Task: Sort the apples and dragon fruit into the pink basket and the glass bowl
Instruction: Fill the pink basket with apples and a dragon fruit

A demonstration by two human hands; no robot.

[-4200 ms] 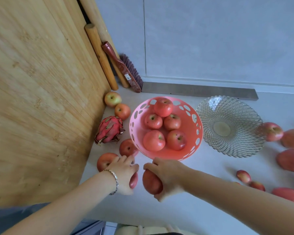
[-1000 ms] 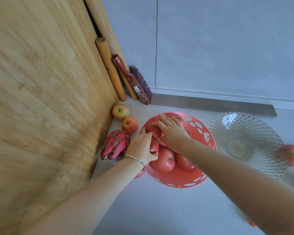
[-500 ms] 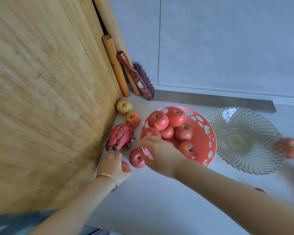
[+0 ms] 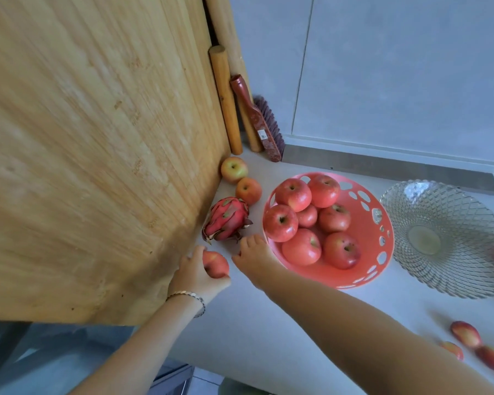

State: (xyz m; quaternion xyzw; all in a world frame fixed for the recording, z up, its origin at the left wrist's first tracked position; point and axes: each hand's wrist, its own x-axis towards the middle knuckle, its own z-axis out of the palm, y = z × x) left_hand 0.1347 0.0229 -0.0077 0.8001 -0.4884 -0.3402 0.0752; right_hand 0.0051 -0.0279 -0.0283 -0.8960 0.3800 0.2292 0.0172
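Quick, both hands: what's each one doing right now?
Left hand: closed around an apple on the counter.
Right hand: over something beside the pink basket; grip cannot be told.

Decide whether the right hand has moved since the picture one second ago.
Yes. The right hand was inside the pink basket on the apples; now it is out, beside the basket's near-left rim, close to the dragon fruit.

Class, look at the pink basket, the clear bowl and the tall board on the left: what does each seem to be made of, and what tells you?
Pink basket: probably moulded plastic, smooth, uniform colour, punched oval holes.
Clear bowl: looks like pressed glass, transparent, glinting diamond pattern.
Tall board: apparently bamboo or wood, straight grain, matte.
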